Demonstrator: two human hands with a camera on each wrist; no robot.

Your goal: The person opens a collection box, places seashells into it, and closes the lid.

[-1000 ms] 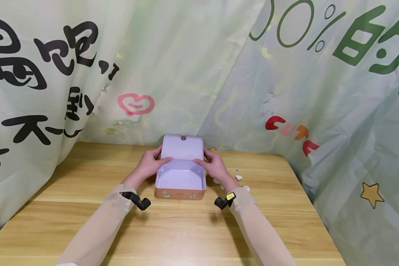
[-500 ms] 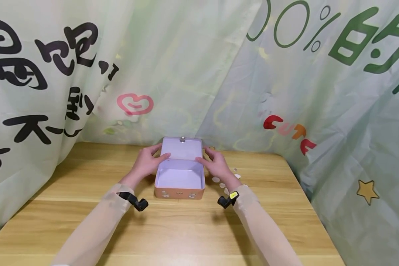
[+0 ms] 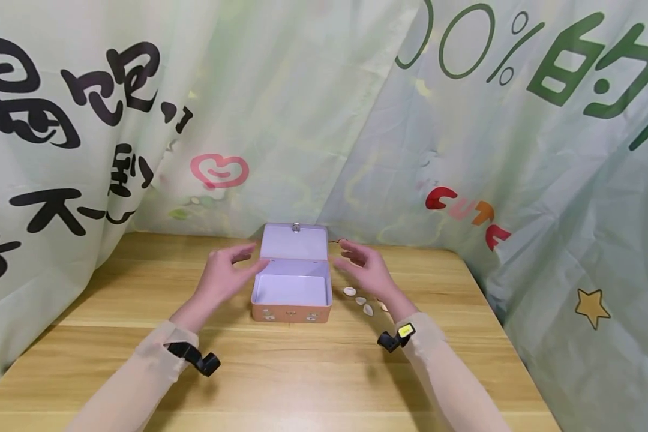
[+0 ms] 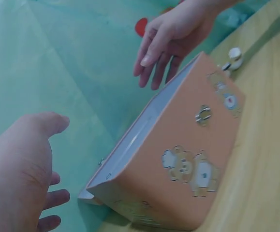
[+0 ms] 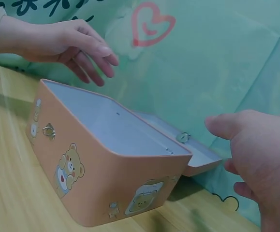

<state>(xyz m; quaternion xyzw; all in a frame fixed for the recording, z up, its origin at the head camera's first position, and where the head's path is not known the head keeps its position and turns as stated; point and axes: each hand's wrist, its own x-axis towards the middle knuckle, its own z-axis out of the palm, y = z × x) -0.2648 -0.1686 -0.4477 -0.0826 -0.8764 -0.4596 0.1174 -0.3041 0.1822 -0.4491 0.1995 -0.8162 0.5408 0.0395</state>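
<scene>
An orange tin box with bear pictures stands on the table, its pale lid swung back and a clasp on the lid's edge. Its pale inside holds nothing that I can see. My left hand hovers by the box's left side, fingers loosely bent, touching nothing. On the other side, my right hand is held just off the box, also holding nothing. Both wrist views show a gap between each hand and the tin.
Several small white pieces, perhaps shells, lie on the wooden table right of the box, some partly hidden by the right hand and wrist. A printed curtain hangs close behind the table and along its sides.
Both hands were on the box's sides near the hinge, thumbs on the lid's lower edge. They have let go and moved outward. The lid leans slightly farther back.
</scene>
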